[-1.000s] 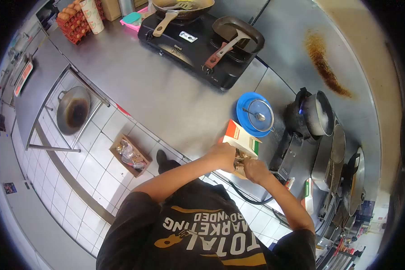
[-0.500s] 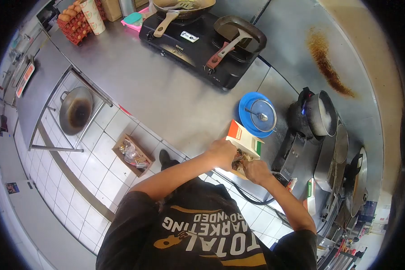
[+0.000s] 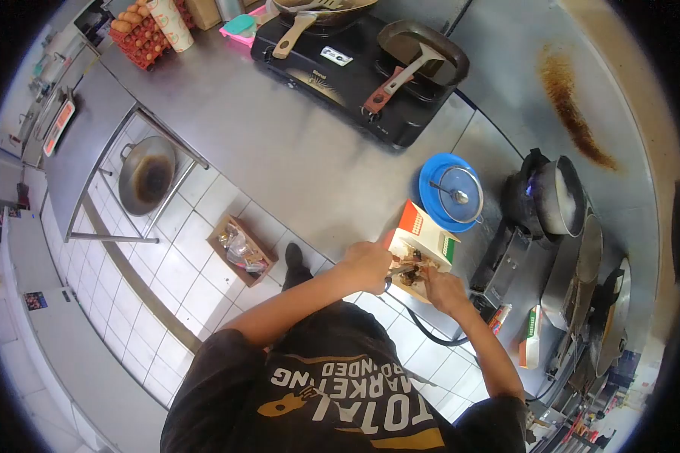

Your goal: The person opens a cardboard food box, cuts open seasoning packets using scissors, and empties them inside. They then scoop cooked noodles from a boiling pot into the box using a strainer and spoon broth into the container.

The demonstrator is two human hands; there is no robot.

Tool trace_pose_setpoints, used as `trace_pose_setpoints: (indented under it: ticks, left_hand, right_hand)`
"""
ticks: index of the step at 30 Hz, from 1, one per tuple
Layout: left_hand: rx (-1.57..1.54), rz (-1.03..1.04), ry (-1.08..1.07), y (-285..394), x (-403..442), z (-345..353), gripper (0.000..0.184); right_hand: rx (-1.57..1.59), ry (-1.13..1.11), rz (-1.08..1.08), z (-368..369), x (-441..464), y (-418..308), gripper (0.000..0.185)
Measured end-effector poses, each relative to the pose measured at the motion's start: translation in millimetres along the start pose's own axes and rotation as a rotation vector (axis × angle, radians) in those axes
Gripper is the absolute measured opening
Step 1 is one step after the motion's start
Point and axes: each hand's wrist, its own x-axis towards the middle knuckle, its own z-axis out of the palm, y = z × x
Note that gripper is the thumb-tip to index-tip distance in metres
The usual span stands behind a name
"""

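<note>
Carton (image 3: pixel 433 235): lying open beside the blue plate (image 3: pixel 429 205), already holding food (image 3: pixel 412 278), not yet being closed; gripping scissor-like tool (image 3: pixel 406 269) in left hand (image 3: pixel 369 266), apparently pinching food with right hand (image 3: pixel 446 292).

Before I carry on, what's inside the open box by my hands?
Inside the box, mixed brownish and pale pieces show, with a metal tool among them. Whatever lies deeper is covered by those pieces, the left hand and the right hand.

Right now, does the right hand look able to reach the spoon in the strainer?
Probably yes: the spoon lies uncovered in the strainer, just beyond the box, though the right hand is busy at the box.
</note>
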Motion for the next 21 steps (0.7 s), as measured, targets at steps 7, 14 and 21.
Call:
trace_pose_setpoints:
  ticks: [7, 14, 21]
  left_hand:
    - [-0.406, 0.034, 0.27, -52.9, -57.3, 37.6, 0.029]
    - [-1.052, -0.086, 0.576, -127.3, -159.6, 96.1, 0.028]
    - [-1.208, -0.575, 0.809, -193.6, -305.4, 140.3, 0.033]
  right_hand:
    - [0.253, 0.132, 0.196, -22.6, -24.5, -23.8, 0.02]
    - [0.775, 0.417, -0.136, -2.3, 15.4, -134.3, 0.017]
    - [1.318, -0.093, -0.146, 78.2, 116.6, -333.8, 0.02]
